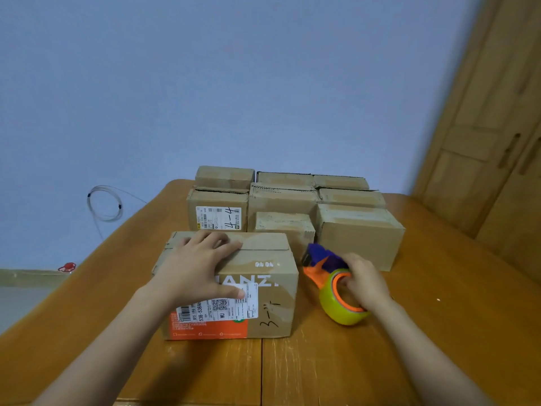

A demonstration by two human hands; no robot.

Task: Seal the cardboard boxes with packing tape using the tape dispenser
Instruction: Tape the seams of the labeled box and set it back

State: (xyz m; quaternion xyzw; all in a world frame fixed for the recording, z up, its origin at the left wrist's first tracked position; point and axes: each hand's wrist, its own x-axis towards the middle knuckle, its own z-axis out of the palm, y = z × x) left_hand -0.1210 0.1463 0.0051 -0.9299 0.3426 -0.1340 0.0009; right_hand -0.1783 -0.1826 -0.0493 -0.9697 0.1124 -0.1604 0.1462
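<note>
Nearest on the wooden table (336, 373) stands a brown cardboard box (263, 288) with an orange band along the bottom of its front face. White printed letters on that face read "ANZ", partly covered by the left hand (199, 268). A white shipping label (231, 304) with a barcode and QR code shows "538-538A" and "WU", and black marker beside it reads "3-" followed by strokes I cannot make out. The box's top flaps are folded down; what is inside is hidden.

The left hand lies on the box with fingers spread fairly flat across the top and the thumb reaching down over the label on the front. The right hand (366, 282) is just beside the box on its right, fingers hooked into the orange core of a yellow-green roll of packing tape (342, 309) mounted on an orange and purple tape dispenser (319, 262), which rests on the table.

Behind, a cluster of plain cardboard boxes (357, 230) stands close together, all closed. One at the left (218, 212) carries a white label with handwritten "4-4".

A pale blue wall (234, 83) rises behind, with a coil of thin white cable (104, 203) hanging on it. Wooden panelled doors (491, 127) stand at the right, and a small red object (68, 267) sits low at the left.
</note>
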